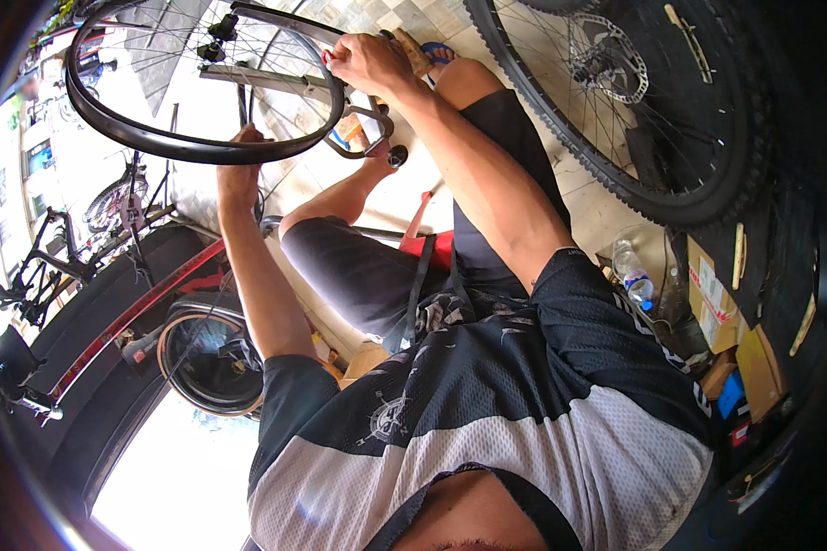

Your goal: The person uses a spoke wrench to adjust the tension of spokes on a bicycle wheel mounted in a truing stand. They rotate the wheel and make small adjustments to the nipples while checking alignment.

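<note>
A bare bicycle wheel with a black rim (pixel 184 150) is held by its hub (pixel 219 37) between the metal arms of a wheel stand (pixel 265 79), at the upper left. My right hand (pixel 369 62) is closed at the rim's right side, its fingertips pinched around a small red thing too small to name. My left hand (pixel 239 174) reaches up to the rim's near edge. Its fingers go behind the rim and are mostly hidden, so their grip does not show.
A knobbly-tyred wheel with a disc rotor (pixel 608 57) stands at the upper right. Below it are a plastic bottle (pixel 630 272) and cardboard boxes (pixel 713 298). On the left are a black bike frame (pixel 50 253), a red bar (pixel 133 308) and another wheel (pixel 207 363).
</note>
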The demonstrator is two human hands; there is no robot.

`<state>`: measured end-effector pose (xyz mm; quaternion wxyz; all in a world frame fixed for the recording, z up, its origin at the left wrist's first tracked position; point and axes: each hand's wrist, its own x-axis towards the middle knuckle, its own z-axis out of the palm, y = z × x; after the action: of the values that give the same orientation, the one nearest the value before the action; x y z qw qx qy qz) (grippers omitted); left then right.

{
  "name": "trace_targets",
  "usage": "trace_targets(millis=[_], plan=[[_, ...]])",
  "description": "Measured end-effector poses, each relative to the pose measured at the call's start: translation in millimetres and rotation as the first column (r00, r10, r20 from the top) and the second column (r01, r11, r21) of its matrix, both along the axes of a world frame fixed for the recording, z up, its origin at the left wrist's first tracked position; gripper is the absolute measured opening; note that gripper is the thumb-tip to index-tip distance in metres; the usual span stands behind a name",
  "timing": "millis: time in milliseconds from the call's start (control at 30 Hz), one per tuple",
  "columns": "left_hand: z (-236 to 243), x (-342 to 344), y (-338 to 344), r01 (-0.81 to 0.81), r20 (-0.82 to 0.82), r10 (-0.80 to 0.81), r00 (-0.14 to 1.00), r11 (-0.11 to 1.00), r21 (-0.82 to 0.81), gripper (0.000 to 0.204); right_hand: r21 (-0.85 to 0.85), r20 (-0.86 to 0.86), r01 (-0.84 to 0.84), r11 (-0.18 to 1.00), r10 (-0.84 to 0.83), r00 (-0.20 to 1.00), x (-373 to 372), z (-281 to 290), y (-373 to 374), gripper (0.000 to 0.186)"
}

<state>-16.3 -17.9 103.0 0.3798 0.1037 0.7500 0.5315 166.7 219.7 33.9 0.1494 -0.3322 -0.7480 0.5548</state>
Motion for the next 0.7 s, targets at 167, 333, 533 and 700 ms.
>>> trace_targets(millis=[167, 333, 533, 700], plan=[[-54.9, 29.3, 5.8, -0.025, -0.039, 0.021, 0.999, 0.992, -0.121, 0.033, 0.022, -0.012, -0.038, 0.999, 0.038, 0.999, -2.7, -1.9, -3.7, 0.023], [-93.5, 26.0, 17.3, 0.009, 0.036, -0.001, 0.999, 0.976, -0.218, 0.033, 0.063, 0.039, -0.095, 0.993, 0.093, 0.995, -5.5, -2.5, -7.5, 0.023], [-121.7, 21.7, 21.3, -0.027, 0.045, 0.033, 0.998, 0.992, -0.127, 0.032, 0.016, 0.065, -0.136, 0.991, 0.134, 0.989, -14.9, -13.2, -18.7, 0.026], [-124.0, 21.9, 22.1, -0.029, 0.039, 0.033, 0.999, 0.993, -0.113, 0.029, -0.125, 0.027, -0.206, 0.97, 0.211, 0.977, -32.0, -36.3, -31.5, 0.03]])
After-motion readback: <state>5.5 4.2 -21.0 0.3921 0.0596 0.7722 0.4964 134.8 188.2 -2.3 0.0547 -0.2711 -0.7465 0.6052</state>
